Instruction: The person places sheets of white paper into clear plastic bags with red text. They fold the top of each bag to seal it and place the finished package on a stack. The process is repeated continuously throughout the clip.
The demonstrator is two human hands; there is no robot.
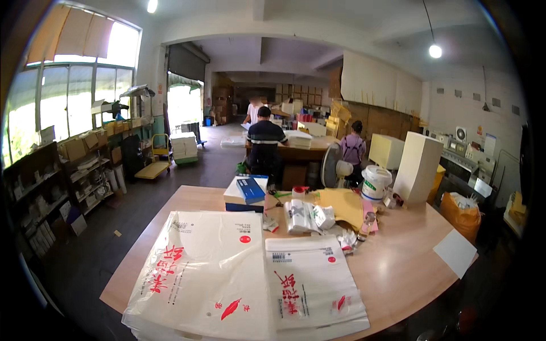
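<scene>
Neither of my hands shows in the head view. Closest to me on the wooden table [392, 290] lies a tall stack of white sheets in clear plastic wrapping [199, 273], printed in red. Against its right side rests a flatter pile of white printed plastic bags [315, 290]. Behind them sit a blue box [250, 190] on top of a white and blue box [234, 199], and a bundle of folded white plastic bags [300, 216]. Yellow-brown paper [341, 206] spreads beside that bundle, with a small glass jar [368, 220] at its edge.
A white bucket [376, 183] and a tall white block [418, 167] stand at the table's far right. One white sheet [455, 253] overhangs the right edge. Beyond are a fan [332, 165], a seated person [265, 136] and others, a yellow trolley [153, 167] and left-hand shelves [85, 170].
</scene>
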